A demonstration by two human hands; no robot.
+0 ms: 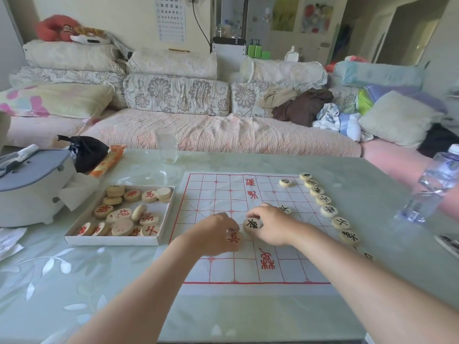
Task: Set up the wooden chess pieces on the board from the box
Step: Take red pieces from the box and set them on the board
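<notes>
A white cloth chess board (223, 194) with red lines lies on the table. My left hand (213, 235) holds a round wooden piece with a red character (234, 239) over the board's middle. Just to its right, my right hand (272, 225) grips a wooden piece with a black character (252, 224). Several black-lettered pieces (328, 211) stand in a line along the board's right edge, and two more (285, 182) sit further in. The open white box (116, 240) left of the board holds several red-lettered pieces (123, 214).
An empty clear glass (167, 145) stands behind the board. A grey-and-white case (32, 184), tissue and a black bag (87, 151) crowd the table's left. A plastic water bottle (429, 184) stands at the right. A sofa with cushions runs behind the table.
</notes>
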